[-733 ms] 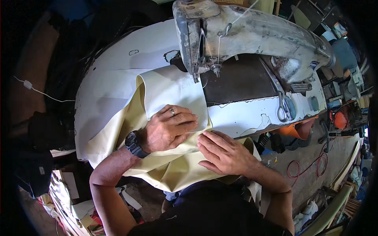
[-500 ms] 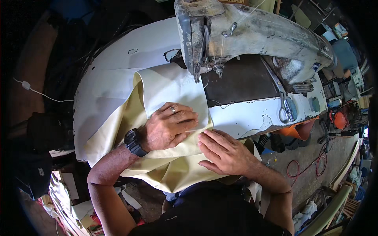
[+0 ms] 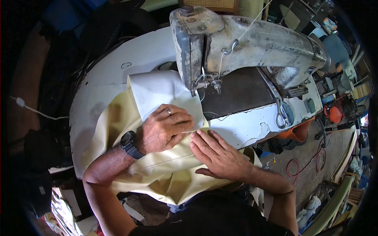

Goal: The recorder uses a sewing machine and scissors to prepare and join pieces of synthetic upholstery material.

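Progress: the pale yellow fabric (image 3: 157, 165) lies in the centre and lower left of the frame, on the white sewing table (image 3: 102, 82). Its leading edge, white underside folded up, reaches the foot of the grey sewing machine (image 3: 244, 43) at upper centre. One stitched seam line shows across the cloth below the hands. Judged from that, some sewing is done. The portion at the needle looks lined up but not yet run through. I cannot tell whether the needle is down.

Hands: left hand (image 3: 167, 128), with ring and wristwatch, lies flat, fingers spread, pressing the folded edge just left of the needle. Right hand (image 3: 220, 153) lies flat just beside it, palm down. Neither hand grasps anything; both only press.

Cloth: smooth, slightly glossy, possibly vinyl, draping off the table's near edge.

Scissors (image 3: 281, 114) lie at right, well apart.
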A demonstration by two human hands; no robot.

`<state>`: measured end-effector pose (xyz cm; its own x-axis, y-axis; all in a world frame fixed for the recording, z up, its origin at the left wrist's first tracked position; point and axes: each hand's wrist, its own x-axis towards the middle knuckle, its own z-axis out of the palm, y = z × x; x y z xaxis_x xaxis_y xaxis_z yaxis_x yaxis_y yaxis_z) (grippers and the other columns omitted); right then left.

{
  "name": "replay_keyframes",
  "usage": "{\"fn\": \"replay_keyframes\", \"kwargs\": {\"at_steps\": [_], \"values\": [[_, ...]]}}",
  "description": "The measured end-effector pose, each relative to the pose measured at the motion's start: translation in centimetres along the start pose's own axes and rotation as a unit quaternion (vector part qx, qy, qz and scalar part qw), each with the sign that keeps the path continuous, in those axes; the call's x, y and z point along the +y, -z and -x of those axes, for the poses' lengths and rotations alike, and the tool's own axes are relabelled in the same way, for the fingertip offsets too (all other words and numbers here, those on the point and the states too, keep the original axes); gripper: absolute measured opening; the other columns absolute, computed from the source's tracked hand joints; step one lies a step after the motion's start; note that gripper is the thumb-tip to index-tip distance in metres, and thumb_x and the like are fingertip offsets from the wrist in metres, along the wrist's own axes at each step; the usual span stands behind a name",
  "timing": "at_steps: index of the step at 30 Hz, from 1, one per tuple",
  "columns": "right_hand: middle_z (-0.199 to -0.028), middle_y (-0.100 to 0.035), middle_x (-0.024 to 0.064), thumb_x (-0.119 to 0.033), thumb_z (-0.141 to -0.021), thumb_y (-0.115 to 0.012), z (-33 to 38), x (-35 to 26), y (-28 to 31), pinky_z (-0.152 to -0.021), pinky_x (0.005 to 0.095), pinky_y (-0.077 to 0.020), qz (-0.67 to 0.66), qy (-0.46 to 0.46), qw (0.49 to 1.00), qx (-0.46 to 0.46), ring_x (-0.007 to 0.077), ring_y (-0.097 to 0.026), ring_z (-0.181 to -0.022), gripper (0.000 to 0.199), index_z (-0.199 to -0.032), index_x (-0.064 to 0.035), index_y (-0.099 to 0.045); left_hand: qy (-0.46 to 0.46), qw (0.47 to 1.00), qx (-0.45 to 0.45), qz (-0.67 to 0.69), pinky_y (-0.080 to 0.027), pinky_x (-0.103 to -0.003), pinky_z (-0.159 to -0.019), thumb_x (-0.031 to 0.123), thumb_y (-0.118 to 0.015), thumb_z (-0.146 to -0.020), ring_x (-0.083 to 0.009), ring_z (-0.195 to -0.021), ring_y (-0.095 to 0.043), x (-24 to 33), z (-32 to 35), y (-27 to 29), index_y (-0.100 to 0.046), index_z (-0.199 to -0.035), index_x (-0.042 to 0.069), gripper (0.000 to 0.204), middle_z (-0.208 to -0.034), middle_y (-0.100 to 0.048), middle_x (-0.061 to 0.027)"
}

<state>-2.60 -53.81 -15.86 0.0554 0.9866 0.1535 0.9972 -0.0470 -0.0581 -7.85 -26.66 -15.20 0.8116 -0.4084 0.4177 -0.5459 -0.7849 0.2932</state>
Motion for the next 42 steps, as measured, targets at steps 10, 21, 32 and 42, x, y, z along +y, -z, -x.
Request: {"fn": "replay_keyframes", "kwargs": {"at_steps": [10,21,32,42], "values": [[-0.163,-0.037,0.0251,-0.067,-0.092,-0.06,-1.1,-2.4,0.4,-0.128,0.0563,-0.0232,-0.002,-0.051,0.998,-0.041,0.0396,-0.032,-0.154,0.094,-0.153,0.0019,-0.041,-0.075,0.996,-0.041,0.033,-0.052,-0.045,-0.1,0.015,-0.075,-0.081,-0.0296,-0.118,-0.066,-2.4,-0.6,0.8,-0.077,-0.113,0.009,0.033,-0.124,-0.072,-0.0083],[-0.167,-0.029,0.0253,-0.065,-0.089,-0.068,-1.5,-4.2,-1.0,-0.129,0.0578,-0.02,-0.056,0.001,0.998,-0.001,0.0399,-0.026,-0.157,0.098,-0.156,0.0004,-0.037,-0.062,0.982,-0.112,-0.137,-0.056,-0.038,-0.097,0.01,-0.075,-0.085,-0.0244,-0.113,-0.069,0.6,-1.0,1.9,-0.075,-0.116,0.004,0.031,-0.123,-0.073,-0.0087],[-0.167,-0.028,0.0258,-0.066,-0.089,-0.069,-0.5,-4.0,-1.8,-0.13,0.0573,-0.0158,-0.064,0.007,0.998,0.017,0.0408,-0.023,-0.158,0.102,-0.158,0.0015,-0.036,0.02,0.995,-0.075,-0.067,-0.054,-0.04,-0.099,0.012,-0.073,-0.09,-0.0266,-0.117,-0.069,2.1,-0.8,1.3,-0.074,-0.112,0.006,0.023,-0.125,-0.073,-0.0092],[-0.165,-0.033,0.0237,-0.068,-0.089,-0.068,-1.1,-3.9,-1.6,-0.13,0.0568,-0.016,-0.053,-0.009,0.999,0.006,0.0415,-0.025,-0.157,0.101,-0.158,-0.0002,-0.037,0.012,0.992,-0.069,-0.109,-0.055,-0.039,-0.098,0.014,-0.069,-0.09,-0.0255,-0.115,-0.069,2.3,-1.1,1.1,-0.073,-0.113,0.005,0.025,-0.124,-0.073,-0.009]]}}
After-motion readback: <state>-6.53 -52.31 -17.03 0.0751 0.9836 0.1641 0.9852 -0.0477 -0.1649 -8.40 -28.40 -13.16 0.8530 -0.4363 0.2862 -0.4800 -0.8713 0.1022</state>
